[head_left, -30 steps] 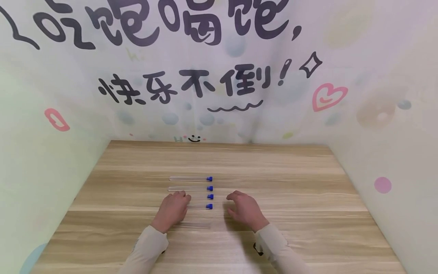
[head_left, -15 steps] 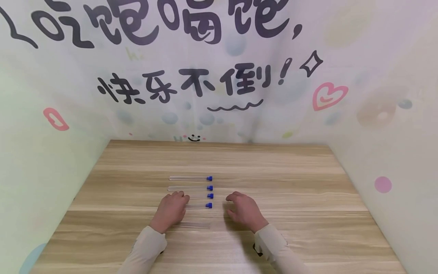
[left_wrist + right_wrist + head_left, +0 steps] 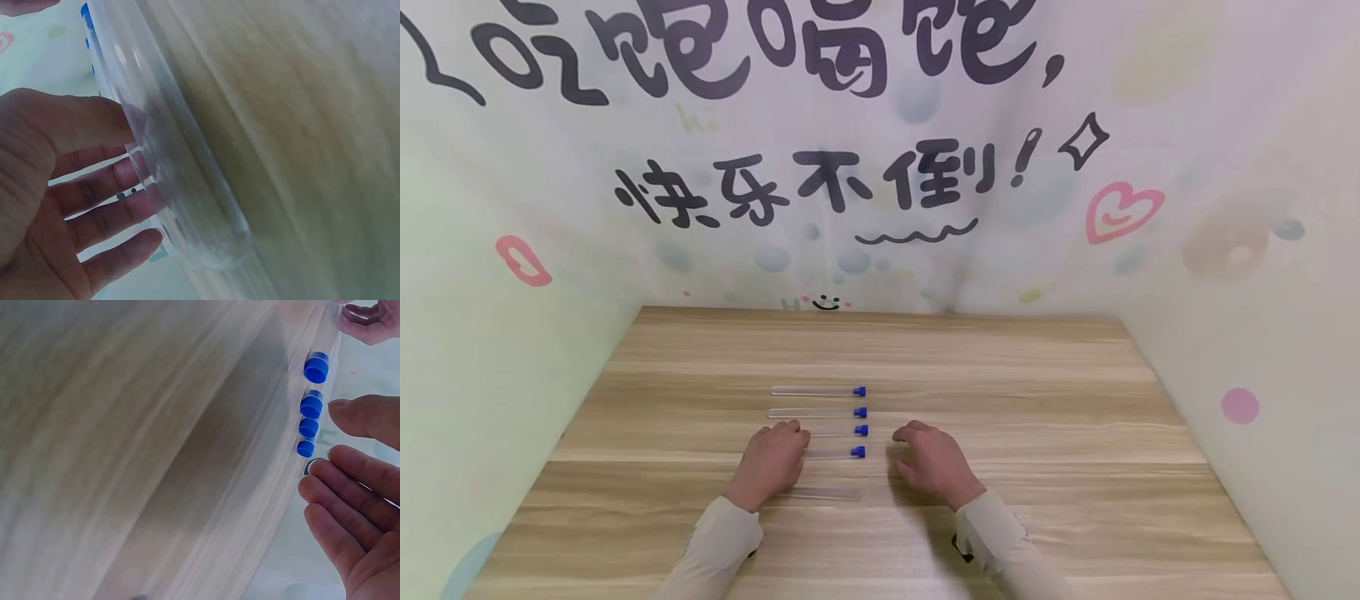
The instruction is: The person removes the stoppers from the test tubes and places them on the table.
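Several clear test tubes with blue caps lie side by side on the table, the farthest tube (image 3: 812, 391) beyond both hands. My left hand (image 3: 769, 464) lies over the left parts of the two nearer capped tubes, hiding their ends. In the left wrist view its thumb and fingers (image 3: 115, 219) are loosely spread behind a clear tube (image 3: 200, 200) with a rounded end; contact with the tubes cannot be told. Closer to the person lies a clear tube (image 3: 827, 493) with no blue cap visible. Right of the blue caps (image 3: 861, 430), my right hand (image 3: 936, 462) hovers, relaxed and holding nothing.
The wood-grain table (image 3: 1037, 375) meets a printed backdrop (image 3: 880, 267) at its far edge, with pale walls on both sides. Light sleeves (image 3: 722, 533) cover both forearms.
My left hand has shifted slightly left. The right hand has drifted very slightly left. The tubes lie where they were.
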A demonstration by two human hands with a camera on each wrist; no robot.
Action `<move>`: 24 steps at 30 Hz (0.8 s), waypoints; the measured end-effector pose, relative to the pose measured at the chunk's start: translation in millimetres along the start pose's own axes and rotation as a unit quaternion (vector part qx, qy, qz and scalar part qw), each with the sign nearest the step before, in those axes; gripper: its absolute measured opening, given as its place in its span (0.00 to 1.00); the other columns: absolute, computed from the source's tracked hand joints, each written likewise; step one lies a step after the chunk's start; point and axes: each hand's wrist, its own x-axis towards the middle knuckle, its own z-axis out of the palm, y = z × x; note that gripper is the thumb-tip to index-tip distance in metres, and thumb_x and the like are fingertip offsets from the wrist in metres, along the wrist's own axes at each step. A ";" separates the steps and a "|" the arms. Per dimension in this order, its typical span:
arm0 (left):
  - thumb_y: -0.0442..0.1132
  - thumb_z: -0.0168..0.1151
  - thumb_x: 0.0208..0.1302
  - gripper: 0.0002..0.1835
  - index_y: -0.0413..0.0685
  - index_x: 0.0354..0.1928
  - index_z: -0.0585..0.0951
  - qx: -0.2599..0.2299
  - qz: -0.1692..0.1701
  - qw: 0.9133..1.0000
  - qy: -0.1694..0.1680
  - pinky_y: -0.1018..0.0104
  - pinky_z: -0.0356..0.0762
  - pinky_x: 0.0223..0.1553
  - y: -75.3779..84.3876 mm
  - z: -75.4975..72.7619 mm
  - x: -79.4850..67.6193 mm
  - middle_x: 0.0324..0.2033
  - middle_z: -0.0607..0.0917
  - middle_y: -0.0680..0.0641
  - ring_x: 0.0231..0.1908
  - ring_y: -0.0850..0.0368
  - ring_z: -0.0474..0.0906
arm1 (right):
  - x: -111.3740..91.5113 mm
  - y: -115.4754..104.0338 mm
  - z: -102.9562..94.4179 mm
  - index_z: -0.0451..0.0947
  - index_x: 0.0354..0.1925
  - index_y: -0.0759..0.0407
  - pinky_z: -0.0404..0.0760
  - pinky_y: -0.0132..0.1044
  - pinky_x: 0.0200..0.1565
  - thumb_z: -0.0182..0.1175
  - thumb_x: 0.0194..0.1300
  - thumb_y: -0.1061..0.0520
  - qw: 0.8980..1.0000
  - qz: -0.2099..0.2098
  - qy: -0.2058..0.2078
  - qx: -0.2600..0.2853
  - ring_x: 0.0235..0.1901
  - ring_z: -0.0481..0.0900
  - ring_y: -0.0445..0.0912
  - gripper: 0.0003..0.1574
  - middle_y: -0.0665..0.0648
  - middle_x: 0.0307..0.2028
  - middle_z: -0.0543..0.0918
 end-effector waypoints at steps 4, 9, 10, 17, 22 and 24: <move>0.31 0.67 0.50 0.05 0.45 0.24 0.80 0.007 0.003 1.000 0.000 0.61 0.74 0.26 0.6 0.0 0.4 0.23 0.78 0.49 0.25 0.53 0.77 | 0.0 0.0 -0.2 0.81 0.42 0.62 0.82 0.41 0.42 0.70 0.52 0.56 1.000 0.000 -0.001 0.001 0.40 0.83 0.49 0.18 0.57 0.41 0.84; 0.31 0.68 0.49 0.05 0.45 0.24 0.80 0.003 0.008 1.000 -0.003 0.61 0.74 0.25 2.4 -1.4 1.1 0.22 0.78 0.49 0.25 0.54 0.77 | 0.5 0.3 -0.9 0.81 0.42 0.62 0.82 0.42 0.43 0.69 0.52 0.56 1.000 0.002 -0.003 0.006 0.41 0.83 0.49 0.18 0.57 0.42 0.84; 0.31 0.68 0.49 0.05 0.45 0.24 0.79 0.002 0.009 1.000 -0.004 0.61 0.74 0.25 2.9 -2.0 1.3 0.23 0.78 0.49 0.25 0.54 0.77 | 0.7 0.4 -1.2 0.81 0.42 0.62 0.82 0.42 0.43 0.69 0.52 0.56 1.000 0.002 -0.003 0.006 0.41 0.83 0.49 0.18 0.57 0.42 0.84; 0.31 0.68 0.50 0.05 0.44 0.24 0.80 -0.016 0.012 1.000 0.006 0.63 0.74 0.21 8.5 -6.3 4.1 0.23 0.77 0.49 0.24 0.55 0.76 | 1.7 0.4 -1.0 0.82 0.42 0.62 0.82 0.41 0.43 0.69 0.52 0.57 1.000 -0.007 0.006 0.017 0.40 0.84 0.49 0.18 0.56 0.41 0.85; 0.30 0.67 0.50 0.05 0.44 0.24 0.80 -0.019 0.013 1.000 0.009 0.63 0.73 0.20 12.4 -8.6 4.9 0.23 0.77 0.49 0.24 0.54 0.76 | 3.0 -2.1 0.4 0.82 0.42 0.61 0.81 0.41 0.44 0.69 0.52 0.57 1.000 -0.014 0.004 0.027 0.41 0.83 0.49 0.17 0.56 0.41 0.85; 0.30 0.67 0.50 0.05 0.44 0.25 0.80 -0.018 0.014 1.000 0.007 0.62 0.74 0.20 13.7 -8.9 5.0 0.23 0.77 0.49 0.24 0.54 0.76 | 3.5 -3.2 1.8 0.82 0.42 0.61 0.81 0.41 0.45 0.69 0.53 0.57 0.999 -0.018 0.004 0.030 0.42 0.83 0.49 0.17 0.56 0.41 0.85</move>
